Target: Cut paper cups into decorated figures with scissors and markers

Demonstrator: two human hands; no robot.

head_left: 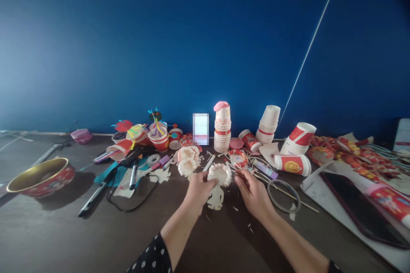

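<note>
My left hand [198, 190] grips a white paper cup [219, 173] whose rim is cut into fringed strips, holding it just above the dark table [64, 230]. My right hand [251, 190] is beside the cup on its right, fingers curled near the rim; whether it pinches a strip I cannot make out. A cut paper shape [216, 199] lies under the cup. Two more fringed cups [188, 160] sit just behind on the left.
A stack of paper cups [222, 130] stands at the back centre, with more red and white cups [293, 164] to the right. A gold-lined red bowl [40, 177] is at the left. Markers [133, 175], a tape ring [283, 196], a stick and a dark phone [358, 207] lie around.
</note>
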